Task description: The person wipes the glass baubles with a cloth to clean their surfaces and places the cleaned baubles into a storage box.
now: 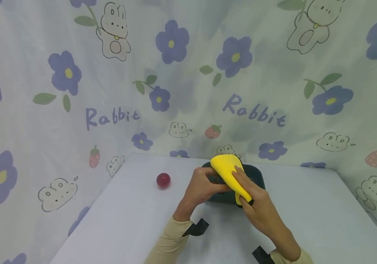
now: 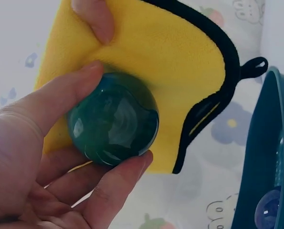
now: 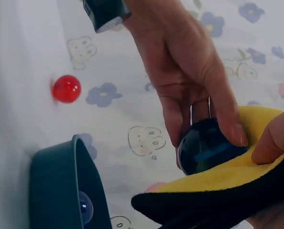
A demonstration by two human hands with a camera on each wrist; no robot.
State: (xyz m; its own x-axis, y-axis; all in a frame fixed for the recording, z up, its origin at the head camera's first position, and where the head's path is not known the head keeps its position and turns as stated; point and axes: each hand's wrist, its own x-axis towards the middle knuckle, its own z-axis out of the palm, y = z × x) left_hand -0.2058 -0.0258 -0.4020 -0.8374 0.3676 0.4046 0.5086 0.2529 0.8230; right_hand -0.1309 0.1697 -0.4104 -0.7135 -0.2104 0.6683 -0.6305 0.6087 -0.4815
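1. left hand (image 2: 32,157) grip: thumb and fingers curled round a dark green glass ball (image 2: 113,119). thumb lies on the ball's upper left, a fingertip under its lower right. in the right wrist view the same ball (image 3: 206,145) looks near black and sits between thumb and fingers.
2. right hand (image 1: 259,205) grip: narrow, pinching a yellow cloth (image 1: 231,176). a fingertip presses the cloth's upper part in the left wrist view, just above the ball.
3. cloth (image 2: 151,62) is yellow with a black edge and a small black hanging loop at one corner. it lies directly against the far side of the ball, touching it.
4. both hands meet above the desk (image 1: 307,220), in front of and partly over a dark teal tray (image 1: 257,174). ball and cloth are held off the desk surface, just beside the tray's rim.
5. tray (image 3: 56,191) holds at least one clear bluish ball (image 3: 84,207), seen at the inner wall; the rest of the inside is hidden.
6. a red ball (image 1: 163,180) rests on the desk to the left of the hands, well apart from the tray.
7. desk cover is pale; behind and beside it hangs a printed sheet (image 1: 76,91) with blue flowers, rabbits, strawberries and the word "rabbit".
8. beige sleeves and a black wrist strap show at the lower edge of the head view.
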